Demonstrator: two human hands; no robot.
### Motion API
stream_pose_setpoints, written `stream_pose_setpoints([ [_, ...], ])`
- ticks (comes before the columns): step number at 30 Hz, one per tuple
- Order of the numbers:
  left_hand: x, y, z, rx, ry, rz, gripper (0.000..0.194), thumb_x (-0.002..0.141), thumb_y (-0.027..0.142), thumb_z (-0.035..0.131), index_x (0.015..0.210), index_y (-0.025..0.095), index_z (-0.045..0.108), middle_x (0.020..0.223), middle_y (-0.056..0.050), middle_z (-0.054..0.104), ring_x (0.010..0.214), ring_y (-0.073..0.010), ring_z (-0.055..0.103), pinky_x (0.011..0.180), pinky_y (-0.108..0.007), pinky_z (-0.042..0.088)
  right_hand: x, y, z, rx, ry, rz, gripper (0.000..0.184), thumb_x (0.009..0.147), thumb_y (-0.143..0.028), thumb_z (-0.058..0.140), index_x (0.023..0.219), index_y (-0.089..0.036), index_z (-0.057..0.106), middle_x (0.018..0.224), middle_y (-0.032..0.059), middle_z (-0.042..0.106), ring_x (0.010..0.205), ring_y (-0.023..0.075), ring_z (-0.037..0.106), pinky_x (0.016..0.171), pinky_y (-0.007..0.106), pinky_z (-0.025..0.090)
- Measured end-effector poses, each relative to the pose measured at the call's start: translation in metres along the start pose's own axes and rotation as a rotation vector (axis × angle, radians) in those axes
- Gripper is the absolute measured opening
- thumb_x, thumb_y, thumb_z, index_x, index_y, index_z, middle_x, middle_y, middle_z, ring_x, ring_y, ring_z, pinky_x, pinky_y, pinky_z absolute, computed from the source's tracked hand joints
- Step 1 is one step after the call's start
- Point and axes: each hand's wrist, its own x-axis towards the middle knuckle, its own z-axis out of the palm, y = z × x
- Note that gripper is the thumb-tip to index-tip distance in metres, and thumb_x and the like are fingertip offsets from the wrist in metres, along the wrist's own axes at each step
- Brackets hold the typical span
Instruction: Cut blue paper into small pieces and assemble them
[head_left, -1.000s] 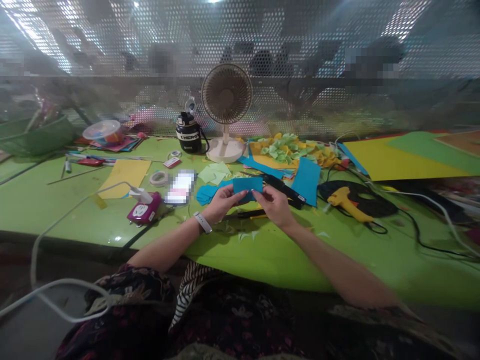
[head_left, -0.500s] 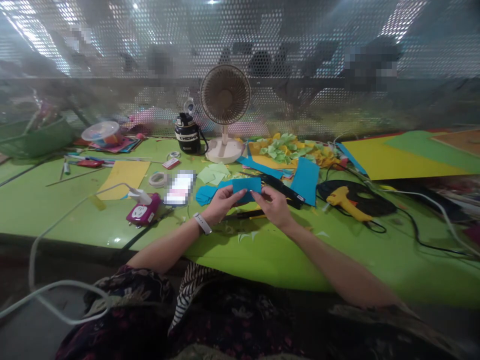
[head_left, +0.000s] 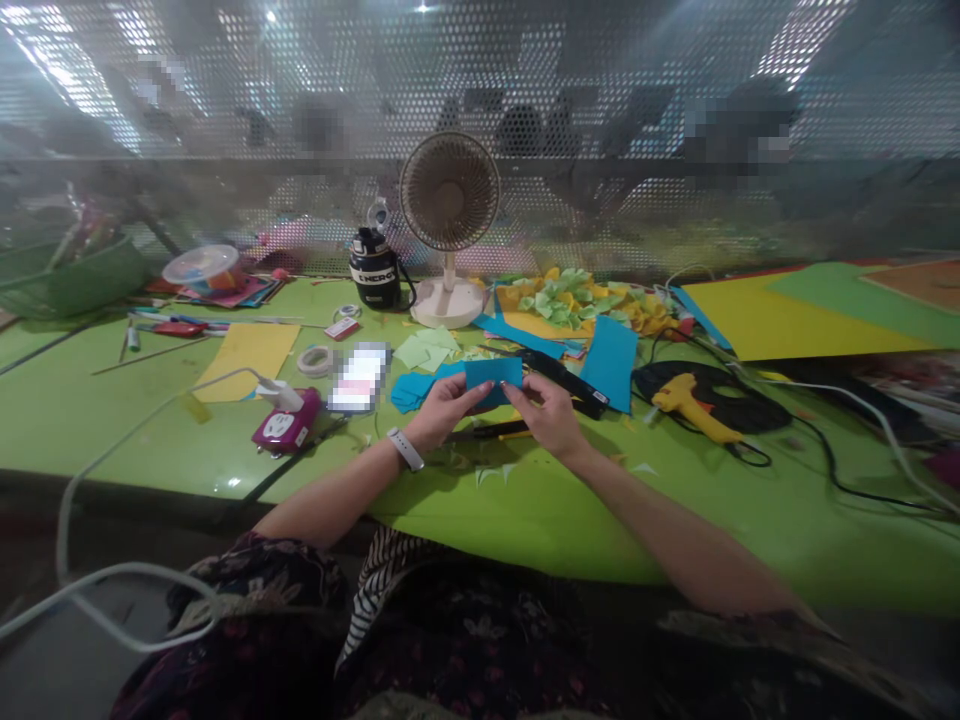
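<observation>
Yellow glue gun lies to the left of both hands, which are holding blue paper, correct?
One slip: in the head view, the yellow glue gun lies to the right of the left hand and right hand, which do hold blue paper.

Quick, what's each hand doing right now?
Left hand: closed, holding the blue paper on its left.
Right hand: closed, holding the same blue paper.

A single view was taken from the wearer's head, aimed forward and down. The patterned clothing (head_left: pixel 480 630) was caught nearest, along the bottom edge; the left hand (head_left: pixel 448 402) and right hand (head_left: pixel 551 412) were framed centrally, over the green tabletop (head_left: pixel 570 510), and the perforated screen (head_left: pixel 592 50) was faced beyond it.
</observation>
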Motion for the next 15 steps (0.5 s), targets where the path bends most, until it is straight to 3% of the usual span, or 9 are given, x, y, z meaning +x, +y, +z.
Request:
stream_pose_setpoints([
  [11, 0.0008, -0.0014, 0.0002, -0.009, -0.001, 0.007, 0.039, 0.064, 0.043, 0.089, 0.091, 0.017, 0.077, 0.093, -0.004, 0.077, 0.083, -0.0140, 0.070, 0.091, -0.034, 0.055, -0.0006, -0.0029, -0.0001, 0.016, -0.017, -0.002, 0.048, 0.081, -0.062, 0.066, 0.061, -0.022, 0.049, 0.061, -0.0016, 0.047, 0.060, 0.0147, 0.044, 0.061, 0.030, 0.041],
  [15, 0.0028, -0.0014, -0.0004, -0.007, -0.002, 0.013, 0.040, 0.064, 0.043, 0.089, 0.092, 0.018, 0.077, 0.092, -0.003, 0.077, 0.084, -0.0142, 0.070, 0.092, -0.033, 0.055, 0.0019, 0.0008, -0.0015, 0.083, 0.047, 0.071, 0.042, 0.076, -0.060, 0.072, 0.075, -0.022, 0.055, 0.070, 0.0002, 0.056, 0.065, 0.0164, 0.052, 0.063, 0.030, 0.045],
])
